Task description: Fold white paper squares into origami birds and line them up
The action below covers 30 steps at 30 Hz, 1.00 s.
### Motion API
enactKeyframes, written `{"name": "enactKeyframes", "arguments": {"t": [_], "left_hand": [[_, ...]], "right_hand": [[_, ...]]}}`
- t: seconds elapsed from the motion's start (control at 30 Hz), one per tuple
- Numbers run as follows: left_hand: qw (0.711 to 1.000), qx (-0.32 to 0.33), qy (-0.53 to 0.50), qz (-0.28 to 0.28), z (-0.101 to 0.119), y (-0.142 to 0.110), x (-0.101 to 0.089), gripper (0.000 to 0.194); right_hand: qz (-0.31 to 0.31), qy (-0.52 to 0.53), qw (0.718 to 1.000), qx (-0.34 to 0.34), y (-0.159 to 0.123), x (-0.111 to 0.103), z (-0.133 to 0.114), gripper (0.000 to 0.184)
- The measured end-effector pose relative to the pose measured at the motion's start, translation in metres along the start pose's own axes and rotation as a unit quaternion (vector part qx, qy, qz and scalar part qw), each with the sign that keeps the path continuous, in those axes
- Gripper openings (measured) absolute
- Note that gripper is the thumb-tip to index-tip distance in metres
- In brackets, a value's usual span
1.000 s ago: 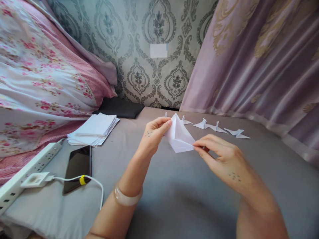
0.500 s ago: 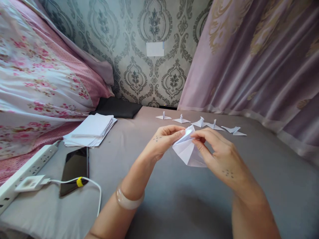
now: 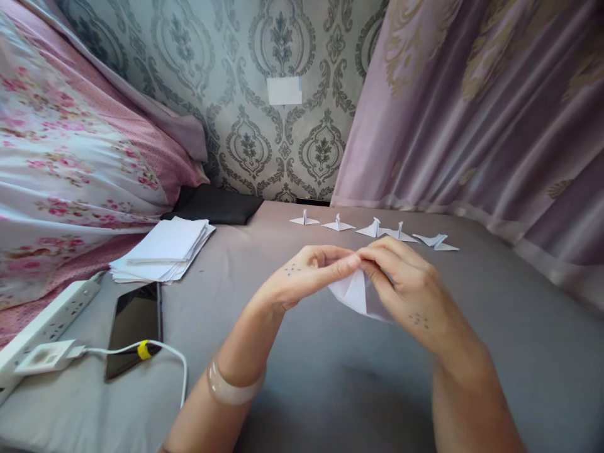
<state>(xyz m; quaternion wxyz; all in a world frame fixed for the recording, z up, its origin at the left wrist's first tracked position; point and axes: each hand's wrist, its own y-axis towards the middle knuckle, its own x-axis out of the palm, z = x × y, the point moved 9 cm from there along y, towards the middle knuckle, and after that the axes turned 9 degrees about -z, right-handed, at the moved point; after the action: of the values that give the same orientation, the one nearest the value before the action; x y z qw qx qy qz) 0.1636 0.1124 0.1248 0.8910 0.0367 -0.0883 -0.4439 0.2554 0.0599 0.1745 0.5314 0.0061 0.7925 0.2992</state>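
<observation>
A partly folded sheet of white paper (image 3: 355, 294) hangs in the air between my hands, its creased lower part showing below my fingers. My left hand (image 3: 316, 270) pinches its upper edge between thumb and fingers. From the other side my right hand (image 3: 403, 274) grips the same edge, its fingertips touching those of my left. The top of the paper is hidden behind the fingers. Beyond my hands, several folded white paper cranes (image 3: 375, 228) stand in a row on the grey cloth surface (image 3: 236, 270).
At the left lies a stack of white paper (image 3: 165, 242), with a black flat case (image 3: 212, 203) behind it. A phone (image 3: 134, 324), a white power strip (image 3: 56, 330) and a charger with a white cable (image 3: 47, 357) are nearer. A curtain (image 3: 453, 113) hangs at the right.
My right hand has moved from the paper's lower right corner up to its top edge, meeting my left. The paper has turned, and more of it is covered. The view has shifted slightly right.
</observation>
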Motion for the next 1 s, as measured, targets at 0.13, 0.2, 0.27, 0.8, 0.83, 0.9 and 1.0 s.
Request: {"name": "enactKeyframes", "arguments": {"t": [0.13,0.2,0.27,0.8,0.83,0.9,1.0], "left_hand": [[1.000,-0.005,0.014,-0.009,0.001,-0.001,0.005,0.030],[0.999,0.000,0.013,0.041,0.000,-0.002,-0.006,0.030],[0.996,0.016,0.001,0.090,0.001,-0.004,-0.019,0.030],[0.991,0.061,-0.066,0.103,0.000,-0.002,-0.029,0.037],[0.992,0.057,-0.061,0.093,-0.001,-0.001,-0.025,0.037],[0.994,0.052,-0.053,0.076,-0.002,0.001,-0.017,0.036],[0.996,0.058,-0.041,0.053,-0.001,0.003,-0.009,0.036]], "right_hand": [[0.011,0.008,1.000,0.012,0.001,0.000,0.003,0.018],[0.042,0.041,0.998,0.016,-0.001,-0.011,0.007,0.023],[0.076,0.082,0.994,0.017,-0.006,-0.026,0.012,0.025],[0.027,0.115,0.990,-0.075,-0.005,-0.022,0.002,0.021],[0.029,0.117,0.990,-0.077,-0.004,-0.022,0.001,0.022],[0.036,0.131,0.988,-0.070,-0.005,-0.023,0.000,0.022],[0.057,0.148,0.987,-0.029,-0.006,-0.024,0.005,0.022]]}}
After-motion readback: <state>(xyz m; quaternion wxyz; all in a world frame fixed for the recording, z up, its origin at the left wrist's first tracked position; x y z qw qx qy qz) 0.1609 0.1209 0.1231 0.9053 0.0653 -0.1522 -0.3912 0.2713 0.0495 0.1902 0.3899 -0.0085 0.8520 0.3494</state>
